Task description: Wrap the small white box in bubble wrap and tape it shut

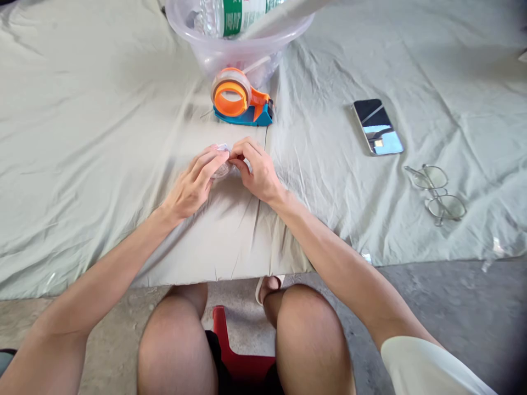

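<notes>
A pale, loose short sleeve is worn well behind the right grip; farther back than that grip, black clothing shows between bare thighs, with whitish open footwear below.

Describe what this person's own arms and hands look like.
The left hand and right hand are human and bare, with no gloves, rings or watch visible. Both forearms are uncovered too, without cables or visible markings. A pale, whitish sleeve ends near the right elbow.
</notes>
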A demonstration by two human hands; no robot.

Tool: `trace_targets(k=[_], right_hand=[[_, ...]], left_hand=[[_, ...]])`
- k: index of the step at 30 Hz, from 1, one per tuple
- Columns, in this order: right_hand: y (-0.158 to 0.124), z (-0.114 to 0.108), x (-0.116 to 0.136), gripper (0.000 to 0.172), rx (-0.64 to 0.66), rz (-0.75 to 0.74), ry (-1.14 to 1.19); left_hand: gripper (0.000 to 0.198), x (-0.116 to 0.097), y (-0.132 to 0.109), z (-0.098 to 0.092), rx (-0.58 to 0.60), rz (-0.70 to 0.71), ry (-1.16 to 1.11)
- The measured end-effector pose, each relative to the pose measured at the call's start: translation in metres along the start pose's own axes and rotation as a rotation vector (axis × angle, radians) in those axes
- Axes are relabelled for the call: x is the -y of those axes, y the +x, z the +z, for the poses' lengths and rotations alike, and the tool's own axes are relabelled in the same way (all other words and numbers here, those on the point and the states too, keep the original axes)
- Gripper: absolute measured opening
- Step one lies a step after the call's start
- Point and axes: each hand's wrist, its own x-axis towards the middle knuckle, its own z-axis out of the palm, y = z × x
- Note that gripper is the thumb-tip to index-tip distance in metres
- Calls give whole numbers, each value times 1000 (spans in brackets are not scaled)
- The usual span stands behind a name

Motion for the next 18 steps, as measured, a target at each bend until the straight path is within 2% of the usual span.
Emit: trace_targets(k=[6,10,15,18], right_hand=[[2,-5,2,10,-70,100,159],[1,-5,2,15,-74,161,175],[0,-2,-1,20,-24,45,77],[-1,0,-5,27,24,4,38]], left_hand=[[69,2,-1,0,-38,46,-20],[68,3,0,-1,-2,52,-37],[67,3,1,-2,-4,58,-8],[71,3,0,-2,38,40,-12]])
